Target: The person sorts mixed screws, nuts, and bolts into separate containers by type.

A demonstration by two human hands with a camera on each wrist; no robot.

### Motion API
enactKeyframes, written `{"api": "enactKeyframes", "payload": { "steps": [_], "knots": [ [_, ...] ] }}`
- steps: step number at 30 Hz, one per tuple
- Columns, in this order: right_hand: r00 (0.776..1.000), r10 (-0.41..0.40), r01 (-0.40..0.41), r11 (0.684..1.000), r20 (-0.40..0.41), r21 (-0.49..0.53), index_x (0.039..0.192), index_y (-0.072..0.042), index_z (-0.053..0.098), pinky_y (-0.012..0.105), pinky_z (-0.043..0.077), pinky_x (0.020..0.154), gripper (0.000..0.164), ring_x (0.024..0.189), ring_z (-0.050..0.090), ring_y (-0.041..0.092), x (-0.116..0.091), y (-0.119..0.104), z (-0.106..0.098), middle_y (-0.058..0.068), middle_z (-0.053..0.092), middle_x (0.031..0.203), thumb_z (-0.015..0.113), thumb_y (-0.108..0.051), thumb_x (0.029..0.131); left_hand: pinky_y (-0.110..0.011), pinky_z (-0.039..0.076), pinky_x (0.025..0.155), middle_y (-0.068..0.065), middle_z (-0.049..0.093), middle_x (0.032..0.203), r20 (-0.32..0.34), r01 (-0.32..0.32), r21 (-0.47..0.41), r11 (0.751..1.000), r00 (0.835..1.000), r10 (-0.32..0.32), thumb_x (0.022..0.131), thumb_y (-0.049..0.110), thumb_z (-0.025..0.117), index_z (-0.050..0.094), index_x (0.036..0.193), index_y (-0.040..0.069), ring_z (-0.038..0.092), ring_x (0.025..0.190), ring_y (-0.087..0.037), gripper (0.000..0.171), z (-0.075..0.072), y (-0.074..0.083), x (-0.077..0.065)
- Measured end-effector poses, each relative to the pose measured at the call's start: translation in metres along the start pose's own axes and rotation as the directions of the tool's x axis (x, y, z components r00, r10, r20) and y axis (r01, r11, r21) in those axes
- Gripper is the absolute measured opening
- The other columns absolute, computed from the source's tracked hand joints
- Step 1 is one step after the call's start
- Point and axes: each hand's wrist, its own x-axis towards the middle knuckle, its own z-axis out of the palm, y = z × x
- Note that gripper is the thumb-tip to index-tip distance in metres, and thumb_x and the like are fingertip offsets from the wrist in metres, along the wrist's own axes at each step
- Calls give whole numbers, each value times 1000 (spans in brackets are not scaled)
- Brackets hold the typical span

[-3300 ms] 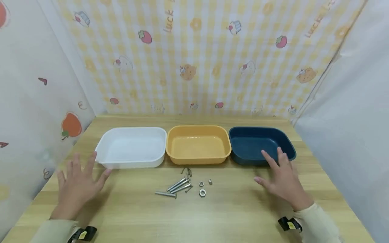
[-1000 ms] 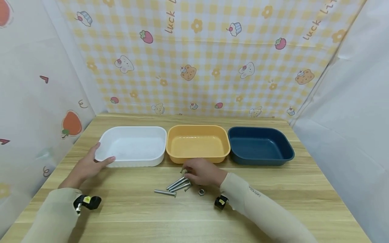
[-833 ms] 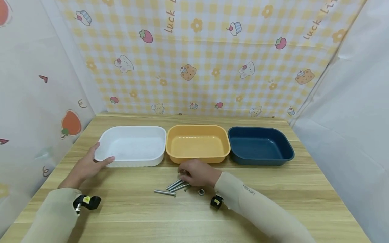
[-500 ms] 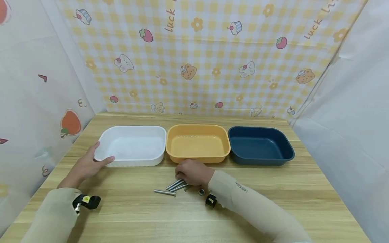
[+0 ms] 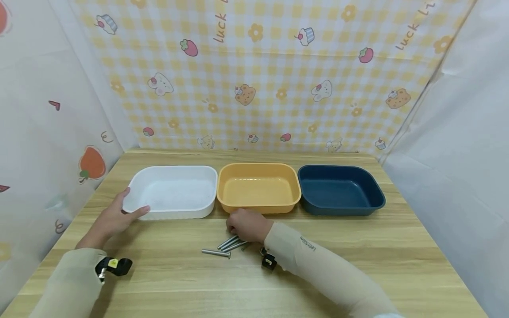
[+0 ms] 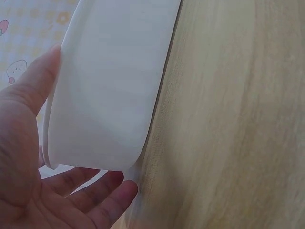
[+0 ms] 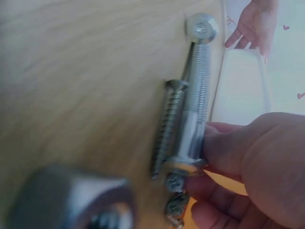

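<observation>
In the head view my left hand holds the front left corner of the white tray. Its thumb lies on the rim in the left wrist view, with the other fingers around the end wall. My right hand is in front of the yellow tray, fingers bent over the small metal pile. In the right wrist view the thumb and fingers meet the head end of a long bolt, with small screw heads at the fingertips. I cannot tell whether they pinch anything. A threaded screw lies alongside.
A dark blue tray stands right of the yellow one, all three in a row. One bolt lies apart at the pile's front left. A nut looms close in the right wrist view. Cloth walls enclose the wooden table.
My right hand has come in from beside the blue tray to the pile and then shifted slightly left over it. My left hand has moved onto the white tray's corner and stayed there.
</observation>
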Motion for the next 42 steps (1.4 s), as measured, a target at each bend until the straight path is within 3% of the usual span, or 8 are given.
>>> {"api": "enactKeyframes", "payload": {
  "steps": [7,14,23,32,42],
  "knots": [
    [996,25,-28,999,86,30,75,-22,68,17,39,54,14,64,48,2,3,-2,-2,-14,53,71,72,-21,88,-77,15,98,-39,-7,150,-5,0,9,1000,1000,0,90,61,56,-15,150,0,3,133,-63,112,1,0,0],
    [987,-11,1,998,158,62,79,-23,70,15,41,57,12,66,50,0,0,0,-6,-17,55,70,74,-32,87,-77,14,98,-39,-8,150,-8,5,-1,1000,1000,-5,89,61,57,-15,150,-1,3,133,-63,112,1,1,-1],
    [988,-44,40,999,151,32,74,-25,65,16,39,57,17,66,47,1,-6,-1,0,-16,52,70,71,-30,89,-76,15,98,-40,-6,150,-12,1,2,1000,1000,-1,90,59,57,-14,150,-2,4,133,-63,112,1,2,-3],
    [986,-48,62,995,158,-83,89,-21,67,17,44,63,13,73,50,2,-6,-3,1,-12,56,83,60,-30,97,-76,15,98,-38,-7,150,-11,4,0,1000,1000,-4,89,61,57,-15,150,-1,4,133,-62,112,0,2,-2],
    [988,2,0,1000,152,-13,88,-19,63,19,44,58,12,66,50,4,-4,-4,-2,-11,55,77,57,-23,99,-76,14,99,-38,-6,151,-15,-7,-15,1000,1000,6,90,59,58,-14,150,-2,4,134,-62,112,0,2,-2]
  ]
}}
